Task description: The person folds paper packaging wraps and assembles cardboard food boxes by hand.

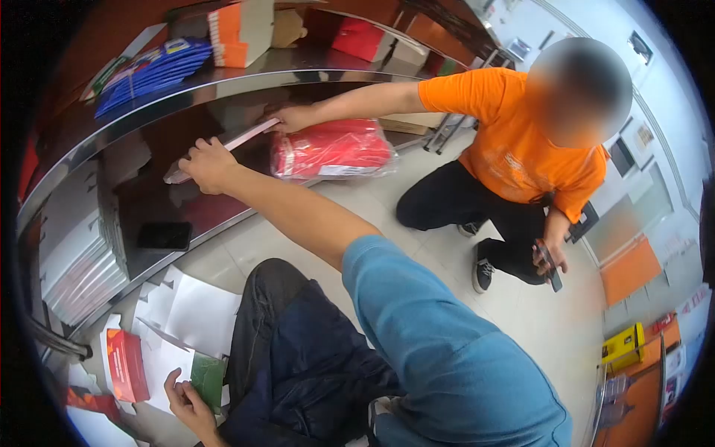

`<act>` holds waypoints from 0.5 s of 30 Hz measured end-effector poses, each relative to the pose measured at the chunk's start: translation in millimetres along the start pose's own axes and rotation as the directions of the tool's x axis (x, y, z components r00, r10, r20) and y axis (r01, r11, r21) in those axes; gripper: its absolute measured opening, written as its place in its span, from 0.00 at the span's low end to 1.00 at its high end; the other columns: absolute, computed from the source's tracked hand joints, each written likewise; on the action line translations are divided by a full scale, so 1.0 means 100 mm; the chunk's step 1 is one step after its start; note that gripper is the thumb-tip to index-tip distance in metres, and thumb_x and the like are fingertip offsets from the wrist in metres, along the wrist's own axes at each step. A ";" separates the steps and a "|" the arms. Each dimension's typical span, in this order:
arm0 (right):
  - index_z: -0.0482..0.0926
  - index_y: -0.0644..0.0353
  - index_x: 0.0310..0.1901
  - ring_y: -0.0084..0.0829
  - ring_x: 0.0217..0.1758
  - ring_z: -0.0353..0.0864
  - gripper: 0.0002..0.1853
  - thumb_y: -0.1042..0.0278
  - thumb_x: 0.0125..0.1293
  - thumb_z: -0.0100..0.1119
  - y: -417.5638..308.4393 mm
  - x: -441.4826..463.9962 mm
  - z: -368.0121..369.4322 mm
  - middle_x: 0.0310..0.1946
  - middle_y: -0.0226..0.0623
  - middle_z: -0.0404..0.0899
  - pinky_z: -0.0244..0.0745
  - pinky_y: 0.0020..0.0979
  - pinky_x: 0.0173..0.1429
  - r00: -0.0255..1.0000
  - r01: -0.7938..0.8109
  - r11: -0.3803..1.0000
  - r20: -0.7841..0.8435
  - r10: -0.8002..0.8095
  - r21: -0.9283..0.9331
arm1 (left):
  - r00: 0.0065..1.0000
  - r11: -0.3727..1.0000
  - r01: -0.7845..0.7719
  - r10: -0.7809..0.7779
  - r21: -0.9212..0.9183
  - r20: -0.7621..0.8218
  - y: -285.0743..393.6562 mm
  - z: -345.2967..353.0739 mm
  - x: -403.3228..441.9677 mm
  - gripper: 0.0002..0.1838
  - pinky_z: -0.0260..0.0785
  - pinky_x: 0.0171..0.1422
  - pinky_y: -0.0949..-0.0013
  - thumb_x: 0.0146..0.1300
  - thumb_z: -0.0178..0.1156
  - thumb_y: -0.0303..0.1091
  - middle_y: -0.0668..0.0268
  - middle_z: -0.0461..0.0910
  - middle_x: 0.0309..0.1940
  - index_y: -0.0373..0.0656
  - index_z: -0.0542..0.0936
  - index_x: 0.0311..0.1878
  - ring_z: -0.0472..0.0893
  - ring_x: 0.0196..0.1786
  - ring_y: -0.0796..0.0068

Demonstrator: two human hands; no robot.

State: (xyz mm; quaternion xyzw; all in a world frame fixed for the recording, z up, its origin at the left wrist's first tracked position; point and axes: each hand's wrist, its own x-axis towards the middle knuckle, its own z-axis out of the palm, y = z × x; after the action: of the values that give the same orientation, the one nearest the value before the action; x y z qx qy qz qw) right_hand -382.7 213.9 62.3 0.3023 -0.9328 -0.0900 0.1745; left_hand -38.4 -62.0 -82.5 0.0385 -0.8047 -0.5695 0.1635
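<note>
My right hand (207, 165) reaches across to the low metal shelf, its fingers closed over one end of a thin, flat pinkish-white piece (242, 140), perhaps a folded carton. A co-worker's hand (292, 119) is at the other end of that piece. Down at the lower left, my left hand (188, 402) is held with its fingers apart, beside a green panel (207, 380) and white cardboard sheets (197, 313). Nothing shows in its grasp. Close to it stands a red-and-orange box (128, 365).
A stack of flat white cartons (86, 253) and a black phone (164, 236) lie on the lower shelf. Beyond is a red plastic-wrapped bundle (335, 149). Blue packets (153, 74) sit on the upper shelf. A co-worker in an orange shirt (514, 149) kneels opposite, holding a phone (550, 267).
</note>
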 end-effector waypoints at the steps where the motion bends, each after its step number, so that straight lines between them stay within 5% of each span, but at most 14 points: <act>1: 0.79 0.53 0.50 0.42 0.58 0.73 0.19 0.67 0.54 0.64 0.05 -0.03 -0.10 0.48 0.43 0.79 0.66 0.47 0.61 1.000 -0.028 1.000 0.003 0.028 0.004 | 1.000 1.000 -0.001 0.000 0.025 0.020 -0.01 -0.01 0.00 0.13 0.49 0.29 0.73 0.70 0.50 0.25 0.74 0.62 0.21 0.37 0.74 0.57 0.59 0.24 0.84; 9: 0.81 0.54 0.42 0.43 0.58 0.72 0.11 0.68 0.58 0.58 0.61 -0.96 -0.48 0.45 0.41 0.75 0.61 0.52 0.67 0.939 -0.194 0.973 -0.311 0.146 -0.129 | 0.983 0.978 -0.161 0.170 0.134 -0.065 0.08 0.12 0.04 0.12 0.49 0.29 0.73 0.72 0.51 0.26 0.73 0.59 0.20 0.36 0.75 0.56 0.59 0.25 0.83; 12: 0.81 0.55 0.42 0.44 0.58 0.72 0.11 0.69 0.56 0.59 0.80 -1.45 -0.58 0.45 0.42 0.75 0.56 0.54 0.72 0.912 -0.240 0.962 -0.370 0.179 -0.127 | 0.994 0.969 -0.107 0.110 0.222 0.000 0.10 0.01 0.04 0.13 0.61 0.33 0.72 0.72 0.51 0.26 0.68 0.71 0.24 0.33 0.77 0.55 0.68 0.28 0.79; 15: 0.80 0.57 0.43 0.46 0.58 0.71 0.13 0.71 0.54 0.61 0.91 -1.93 -0.63 0.46 0.42 0.74 0.53 0.55 0.74 0.877 -0.320 0.941 -0.410 0.251 -0.110 | 0.931 0.931 -0.324 0.345 0.168 -0.119 0.08 0.11 0.03 0.13 0.70 0.45 0.70 0.73 0.51 0.26 0.58 0.81 0.37 0.29 0.78 0.55 0.78 0.38 0.72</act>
State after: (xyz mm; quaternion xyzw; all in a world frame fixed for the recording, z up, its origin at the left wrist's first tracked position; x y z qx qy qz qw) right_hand -260.9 398.0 92.9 0.1563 -0.9019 -0.0826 0.3940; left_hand -44.1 -49.9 -78.0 -0.0457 -0.8245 -0.4687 0.3138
